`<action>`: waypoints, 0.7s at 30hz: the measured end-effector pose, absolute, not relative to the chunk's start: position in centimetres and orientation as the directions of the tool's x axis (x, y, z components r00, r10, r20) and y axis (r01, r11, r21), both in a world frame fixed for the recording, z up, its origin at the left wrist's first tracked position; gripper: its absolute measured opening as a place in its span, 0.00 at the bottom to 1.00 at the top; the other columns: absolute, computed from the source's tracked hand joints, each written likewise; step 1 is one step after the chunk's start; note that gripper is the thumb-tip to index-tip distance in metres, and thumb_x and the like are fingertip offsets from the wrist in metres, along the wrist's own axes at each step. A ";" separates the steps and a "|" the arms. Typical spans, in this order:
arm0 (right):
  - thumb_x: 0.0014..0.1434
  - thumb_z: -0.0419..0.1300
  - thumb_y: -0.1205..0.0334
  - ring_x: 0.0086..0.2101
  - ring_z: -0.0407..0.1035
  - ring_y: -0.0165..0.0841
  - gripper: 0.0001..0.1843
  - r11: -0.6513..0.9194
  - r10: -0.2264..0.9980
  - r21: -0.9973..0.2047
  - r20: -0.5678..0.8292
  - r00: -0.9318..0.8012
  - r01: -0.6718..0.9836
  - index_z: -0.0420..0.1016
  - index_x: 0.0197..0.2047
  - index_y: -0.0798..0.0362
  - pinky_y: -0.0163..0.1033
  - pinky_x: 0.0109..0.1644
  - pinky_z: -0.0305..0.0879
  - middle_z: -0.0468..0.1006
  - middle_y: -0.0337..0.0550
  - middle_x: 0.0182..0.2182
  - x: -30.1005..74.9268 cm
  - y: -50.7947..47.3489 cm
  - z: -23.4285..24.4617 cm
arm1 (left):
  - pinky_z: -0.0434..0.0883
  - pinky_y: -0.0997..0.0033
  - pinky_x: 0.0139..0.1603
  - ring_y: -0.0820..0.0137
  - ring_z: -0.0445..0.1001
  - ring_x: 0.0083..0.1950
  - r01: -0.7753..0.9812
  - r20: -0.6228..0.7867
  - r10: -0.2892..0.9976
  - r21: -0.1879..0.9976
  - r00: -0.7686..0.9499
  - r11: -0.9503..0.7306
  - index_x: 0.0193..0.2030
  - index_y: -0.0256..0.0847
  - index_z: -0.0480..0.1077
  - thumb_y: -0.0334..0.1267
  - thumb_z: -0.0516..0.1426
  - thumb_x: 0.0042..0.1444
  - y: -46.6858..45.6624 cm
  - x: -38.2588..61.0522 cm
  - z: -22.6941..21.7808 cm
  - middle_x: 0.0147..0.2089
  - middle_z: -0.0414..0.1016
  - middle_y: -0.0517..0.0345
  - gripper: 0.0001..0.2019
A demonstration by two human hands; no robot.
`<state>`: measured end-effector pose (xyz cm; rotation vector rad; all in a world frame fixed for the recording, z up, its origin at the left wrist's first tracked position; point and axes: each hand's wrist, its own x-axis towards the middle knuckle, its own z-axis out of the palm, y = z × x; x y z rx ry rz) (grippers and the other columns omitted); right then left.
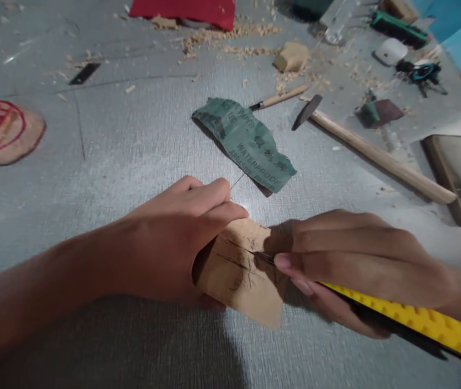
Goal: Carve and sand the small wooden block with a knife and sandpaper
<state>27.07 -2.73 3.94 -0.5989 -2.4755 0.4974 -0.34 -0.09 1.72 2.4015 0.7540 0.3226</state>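
Wood piece [240, 275]: flat on the worktop [133, 140] at centre, between both hands; dark lines scored on its face; long axis slanting upper left to lower right.
Left hand [173, 243]: grip closed over the left edge, pinning it down.
Right hand [360, 265]: grip narrow around a yellow-handled knife [416, 319]; its tip meets the wood from the right, the handle trailing off lower right.
Beyond: green sandpaper [246, 141] just behind; hammer [376, 154] further right, well apart.

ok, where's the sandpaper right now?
Head view, centre of the grey mat: the green sandpaper lies just beyond the wood block, left of the hammer.
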 end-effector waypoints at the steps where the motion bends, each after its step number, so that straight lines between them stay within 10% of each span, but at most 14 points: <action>1: 0.68 0.63 0.71 0.28 0.78 0.32 0.06 0.822 0.493 -0.496 0.374 -0.785 0.280 0.77 0.42 0.50 0.36 0.35 0.79 0.77 0.36 0.25 27.3 -2.7 4.1 | 0.71 0.54 0.48 0.59 0.73 0.45 0.446 0.047 0.590 0.608 0.806 -0.657 0.57 0.44 0.73 0.52 0.71 0.45 -0.1 -0.4 1.7 0.47 0.72 0.53 0.33; 12: 0.63 0.63 0.72 0.23 0.72 0.31 0.15 0.688 0.693 -0.697 0.550 -0.467 0.202 0.81 0.50 0.47 0.37 0.25 0.69 0.78 0.37 0.26 29.0 -2.1 2.9 | 0.67 0.53 0.53 0.57 0.71 0.49 0.415 0.082 0.559 0.583 0.825 -0.698 0.62 0.41 0.69 0.58 0.71 0.47 -0.1 -0.7 1.2 0.50 0.71 0.52 0.39; 21: 0.69 0.65 0.56 0.32 0.78 0.35 0.07 0.452 0.881 -0.747 0.458 -0.116 0.487 0.85 0.46 0.45 0.41 0.35 0.73 0.85 0.40 0.36 29.1 -0.6 3.0 | 0.67 0.51 0.58 0.53 0.72 0.56 0.481 0.211 0.626 0.474 0.751 -0.737 0.66 0.39 0.64 0.70 0.69 0.46 -0.7 -0.6 1.4 0.56 0.70 0.46 0.49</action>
